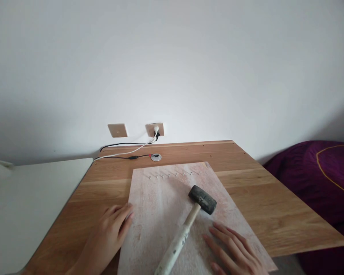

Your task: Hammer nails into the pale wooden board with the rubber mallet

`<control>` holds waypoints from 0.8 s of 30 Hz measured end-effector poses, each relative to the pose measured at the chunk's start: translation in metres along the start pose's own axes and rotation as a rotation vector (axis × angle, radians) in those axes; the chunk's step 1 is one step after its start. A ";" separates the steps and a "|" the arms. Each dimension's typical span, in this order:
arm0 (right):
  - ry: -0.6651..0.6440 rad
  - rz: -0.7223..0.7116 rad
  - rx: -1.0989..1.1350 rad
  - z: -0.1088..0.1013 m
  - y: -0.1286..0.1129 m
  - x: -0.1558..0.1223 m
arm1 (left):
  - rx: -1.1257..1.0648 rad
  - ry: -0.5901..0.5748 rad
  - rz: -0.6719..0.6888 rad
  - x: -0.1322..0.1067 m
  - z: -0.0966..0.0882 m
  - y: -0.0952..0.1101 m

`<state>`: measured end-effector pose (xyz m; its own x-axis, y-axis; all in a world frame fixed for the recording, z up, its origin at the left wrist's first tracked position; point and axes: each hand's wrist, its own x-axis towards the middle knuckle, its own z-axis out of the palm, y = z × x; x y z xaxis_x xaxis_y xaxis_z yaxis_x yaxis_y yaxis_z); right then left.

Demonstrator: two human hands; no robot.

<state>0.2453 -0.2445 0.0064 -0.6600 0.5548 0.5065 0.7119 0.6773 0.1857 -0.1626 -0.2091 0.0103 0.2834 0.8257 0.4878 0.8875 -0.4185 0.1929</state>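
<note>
A pale, whitish wooden board (151,214) lies on the wooden table. Across its far end stands a row of several small nails (176,175). A mallet with a black head (203,199) rests diagonally on the board, its worn, pale handle (174,246) running toward me and out at the bottom of the view. My left hand (110,229) is at the board's left edge, fingers loosely bent and apart, fingertips touching the edge. To the right of the mallet, my right hand (232,248) lies on the board with its fingers spread, holding nothing.
Behind the board, a white cable (126,154) and black cables run across the table (275,214) from a wall socket (151,130) and a round grommet (156,157). A white surface (43,198) adjoins on the left. Purple fabric (306,172) bulges at the right.
</note>
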 end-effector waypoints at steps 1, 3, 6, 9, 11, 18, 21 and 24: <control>-0.021 0.020 0.010 -0.004 0.005 -0.004 | -0.018 -0.005 0.000 0.005 0.003 0.007; -0.074 0.069 0.028 -0.012 0.016 -0.014 | -0.055 -0.014 0.014 0.016 0.010 0.022; -0.143 0.164 0.057 -0.018 0.035 -0.036 | -0.109 -0.022 0.052 0.033 0.024 0.048; -0.177 0.248 0.078 -0.018 0.059 -0.067 | -0.156 -0.072 0.074 0.050 0.039 0.077; -0.176 0.316 0.096 -0.017 0.078 -0.089 | -0.191 -0.133 0.071 0.061 0.049 0.097; -0.125 0.518 0.153 -0.026 0.132 -0.131 | -0.176 -0.306 0.233 0.092 0.081 0.149; -0.107 0.596 0.157 -0.025 0.142 -0.135 | -0.185 -0.329 0.288 0.103 0.089 0.157; -0.094 0.667 0.142 -0.025 0.141 -0.133 | -0.223 -0.323 0.308 0.108 0.092 0.154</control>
<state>0.4397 -0.2348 -0.0139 -0.1140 0.9106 0.3974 0.9392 0.2292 -0.2557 0.0378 -0.1490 0.0144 0.6493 0.7113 0.2692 0.6557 -0.7029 0.2756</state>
